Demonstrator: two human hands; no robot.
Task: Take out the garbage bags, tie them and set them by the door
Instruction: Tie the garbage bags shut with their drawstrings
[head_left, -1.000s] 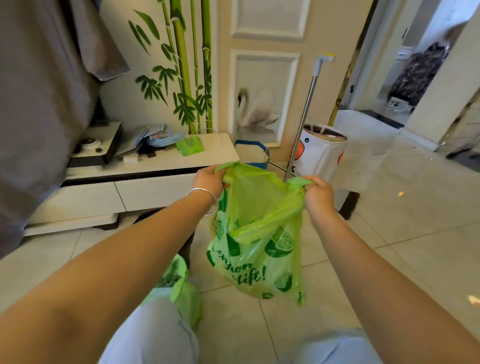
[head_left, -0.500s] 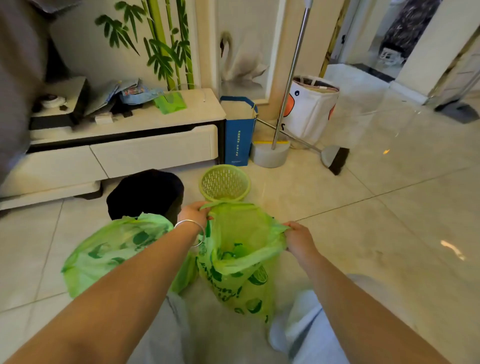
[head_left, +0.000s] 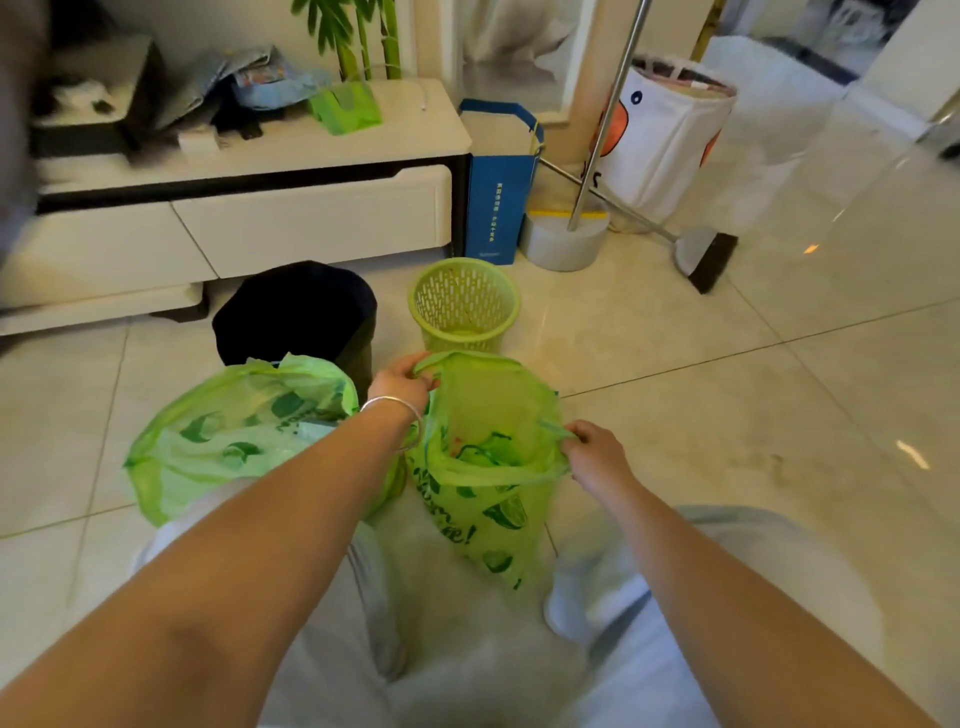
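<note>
A green printed garbage bag (head_left: 488, 499) hangs open between my hands, low over the tiled floor in front of my knees. My left hand (head_left: 402, 382) pinches its far left rim; a silver bangle sits on that wrist. My right hand (head_left: 597, 454) pinches the right rim. A second green garbage bag (head_left: 234, 431) lies open on the floor to the left, with some rubbish showing inside. Behind them stand a black bin (head_left: 296, 312) and an empty green mesh basket (head_left: 464, 304).
A low white TV cabinet (head_left: 311, 218) runs along the wall at left. A blue paper bag (head_left: 498, 202), a metal pole on a round base (head_left: 569, 241), a broom head (head_left: 706, 257) and a white fabric hamper (head_left: 670, 135) stand behind. Tiled floor stretches to the right.
The bag has come down from chest height to near the floor as I crouched. My hands have spread its mouth wider. The view has tilted down toward the bins.
</note>
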